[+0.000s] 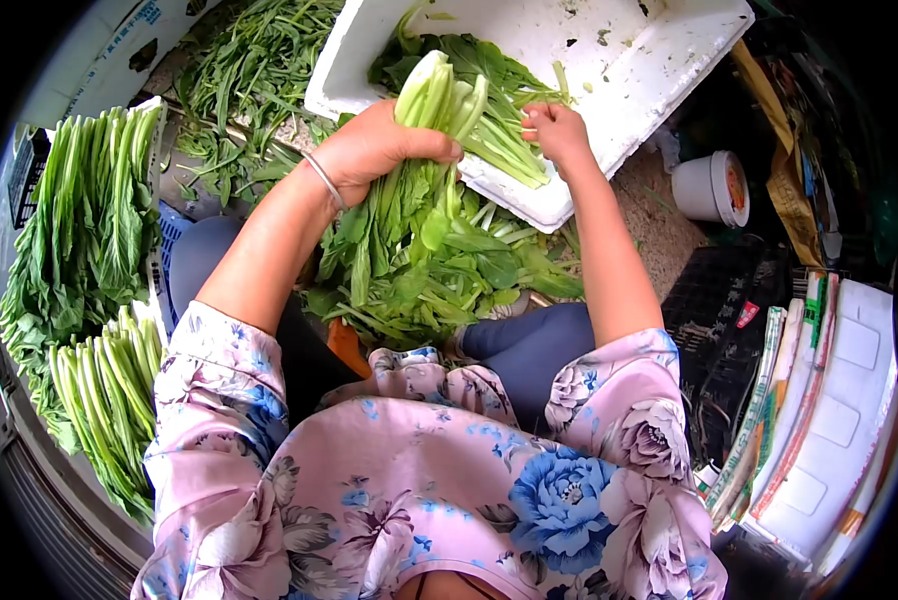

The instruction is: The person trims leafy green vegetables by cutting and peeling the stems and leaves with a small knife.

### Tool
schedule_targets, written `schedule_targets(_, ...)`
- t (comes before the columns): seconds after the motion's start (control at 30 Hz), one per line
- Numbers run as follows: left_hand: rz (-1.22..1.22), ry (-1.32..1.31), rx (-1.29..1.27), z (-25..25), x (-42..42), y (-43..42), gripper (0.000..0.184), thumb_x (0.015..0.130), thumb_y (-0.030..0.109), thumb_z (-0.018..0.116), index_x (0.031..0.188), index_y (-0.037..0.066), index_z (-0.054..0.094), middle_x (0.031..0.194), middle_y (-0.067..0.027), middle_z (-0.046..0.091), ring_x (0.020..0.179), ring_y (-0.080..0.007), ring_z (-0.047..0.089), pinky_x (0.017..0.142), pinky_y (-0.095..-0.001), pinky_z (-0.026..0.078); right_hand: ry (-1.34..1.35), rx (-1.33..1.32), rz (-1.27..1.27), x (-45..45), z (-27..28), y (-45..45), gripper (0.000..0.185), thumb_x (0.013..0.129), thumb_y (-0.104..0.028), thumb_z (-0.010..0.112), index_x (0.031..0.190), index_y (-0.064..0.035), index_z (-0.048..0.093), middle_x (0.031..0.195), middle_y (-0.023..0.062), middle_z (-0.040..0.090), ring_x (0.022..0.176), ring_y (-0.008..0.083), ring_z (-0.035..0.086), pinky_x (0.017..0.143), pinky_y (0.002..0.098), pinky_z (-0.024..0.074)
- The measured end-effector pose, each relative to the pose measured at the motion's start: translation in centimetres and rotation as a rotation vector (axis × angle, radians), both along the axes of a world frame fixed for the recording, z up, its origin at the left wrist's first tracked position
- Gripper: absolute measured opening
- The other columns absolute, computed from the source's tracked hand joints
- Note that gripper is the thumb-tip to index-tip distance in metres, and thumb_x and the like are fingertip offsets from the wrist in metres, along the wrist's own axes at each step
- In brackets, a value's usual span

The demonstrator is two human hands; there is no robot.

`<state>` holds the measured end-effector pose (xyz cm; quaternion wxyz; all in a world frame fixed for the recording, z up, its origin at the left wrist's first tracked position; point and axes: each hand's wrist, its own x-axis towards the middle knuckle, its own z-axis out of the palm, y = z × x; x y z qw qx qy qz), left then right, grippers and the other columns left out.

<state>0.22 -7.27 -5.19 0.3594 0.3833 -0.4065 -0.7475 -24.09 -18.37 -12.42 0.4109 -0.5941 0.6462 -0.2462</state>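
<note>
My left hand [394,150] is wrapped around a bunch of leafy greens [431,95], the pale cut stems pointing up and the leaves hanging down. Just to the right, my right hand [557,135] has its fingers curled in over the front of a white foam box [659,90]. It is close to loose stalks of greens [509,150] lying in that box; whether a stalk is pinched in the fingertips is hidden. Below both hands a heap of loose greens [419,270] lies between my legs.
Bundled greens [89,220] stand stacked on the left, with another bundle [109,390] nearer me. Scattered leaves [259,80] cover the ground at the upper left. On the right are a white bucket [704,190], a black crate [724,310] and stacked foam pieces [829,410].
</note>
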Motion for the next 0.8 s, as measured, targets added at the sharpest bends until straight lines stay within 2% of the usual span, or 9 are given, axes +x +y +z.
schedule_targets(0.1, 0.150, -0.015, 0.001, 0.2, 0.6, -0.3, 0.026, 0.073, 0.011, 0.064, 0.094, -0.001, 0.056, 0.082, -0.0097, 0.062, 0.070, -0.0178, 0.062, 0.067, -0.0288, 0.052, 0.940, 0.161, 0.469, -0.9, -4.9, -2.9, 0.026, 0.080, -0.015, 0.053, 0.090, 0.0072, 0.062, 0.091, 0.0213, 0.064, 0.080, 0.0255, 0.064, 0.063, 0.0319, 0.0492)
schedule_targets(0.2, 0.223, -0.002, -0.008, 0.3, 1.2, -0.5, 0.026, 0.073, 0.012, 0.065, 0.093, -0.002, 0.056, 0.080, -0.0093, 0.062, 0.068, -0.0169, 0.061, 0.066, -0.0291, 0.051, 1.007, 0.375, 0.448, -0.7, -6.8, -2.6, 0.023, 0.072, -0.009, 0.055, 0.087, 0.0060, 0.064, 0.092, 0.0243, 0.063, 0.082, 0.0311, 0.064, 0.072, 0.0360, 0.0501)
schedule_targets(0.27, 0.266, 0.018, 0.031, 0.3, 1.5, -0.6, 0.028, 0.069, 0.009, 0.068, 0.093, -0.001, 0.058, 0.081, -0.0075, 0.061, 0.069, -0.0160, 0.060, 0.065, -0.0298, 0.051, 0.939, 0.094, 0.441, -1.9, -7.0, -2.4, 0.022, 0.071, -0.009, 0.055, 0.085, 0.0065, 0.064, 0.088, 0.0248, 0.063, 0.069, 0.0328, 0.064, 0.067, 0.0383, 0.0512)
schedule_targets(0.33, 0.346, 0.008, -0.045, 0.2, 1.6, -0.7, 0.028, 0.070, 0.009, 0.068, 0.094, -0.001, 0.059, 0.081, -0.0073, 0.061, 0.070, -0.0158, 0.060, 0.064, -0.0297, 0.052, 0.983, 0.093, 0.468, -1.5, -4.2, -2.2, 0.022, 0.075, -0.014, 0.059, 0.085, 0.0058, 0.062, 0.083, 0.0218, 0.064, 0.058, 0.0265, 0.064, 0.055, 0.0377, 0.0494)
schedule_targets(0.4, 0.377, -0.025, -0.060, 0.3, 1.5, -0.8, 0.029, 0.069, 0.010, 0.068, 0.094, -0.001, 0.060, 0.081, -0.0059, 0.061, 0.069, -0.0145, 0.059, 0.064, -0.0288, 0.051, 0.683, 0.403, 0.271, -0.6, 0.4, -1.5, 0.031, 0.079, -0.020, 0.061, 0.092, 0.0078, 0.061, 0.087, 0.0208, 0.064, 0.066, 0.0245, 0.066, 0.057, 0.0345, 0.0511)
schedule_targets(0.47, 0.394, -0.162, -0.145, 0.0, 1.6, -0.9, 0.031, 0.067, 0.010, 0.070, 0.094, -0.001, 0.061, 0.081, -0.0051, 0.062, 0.070, -0.0133, 0.059, 0.066, -0.0274, 0.050, 0.472, 0.314, 0.183, -1.7, 2.4, -1.8, 0.029, 0.080, -0.025, 0.065, 0.085, 0.0035, 0.060, 0.071, 0.0080, 0.062, 0.049, 0.0116, 0.056, 0.042, 0.0249, 0.0393)
schedule_targets(0.6, 0.432, -0.256, -0.254, 0.0, 1.3, -0.6, 0.033, 0.064, 0.011, 0.072, 0.092, -0.001, 0.061, 0.082, -0.0048, 0.064, 0.070, -0.0119, 0.059, 0.068, -0.0255, 0.049, 0.009, 0.155, 0.060, -3.1, 8.5, 0.0, 0.028, 0.079, -0.025, 0.067, 0.093, -0.0009, 0.062, 0.069, -0.0003, 0.058, 0.051, 0.0039, 0.049, 0.039, 0.0170, 0.0310)
schedule_targets(0.7, 0.371, -0.515, -0.407, 0.5, 0.8, -0.2, 0.034, 0.066, 0.013, 0.073, 0.094, -0.001, 0.060, 0.078, -0.0024, 0.062, 0.070, -0.0087, 0.056, 0.071, -0.0239, 0.047, -0.151, 0.007, 0.014, -3.6, 11.7, 3.3, 0.031, 0.075, -0.019, 0.071, 0.096, 0.0020, 0.063, 0.073, 0.0012, 0.060, 0.053, 0.0039, 0.049, 0.042, 0.0160, 0.0321)
schedule_targets(0.8, 0.346, -0.659, -0.781, 0.4, -0.4, 0.7, 0.033, 0.063, 0.012, 0.073, 0.092, 0.002, 0.062, 0.102, -0.0073, 0.061, 0.084, -0.0133, 0.059, 0.079, -0.0267, 0.047, -0.408, -0.162, -0.002, -4.2, 12.6, 6.6, 0.033, 0.075, -0.011, 0.071, 0.102, 0.0039, 0.061, 0.077, 0.0037, 0.060, 0.054, 0.0039, 0.046, 0.044, 0.0153, 0.0335)
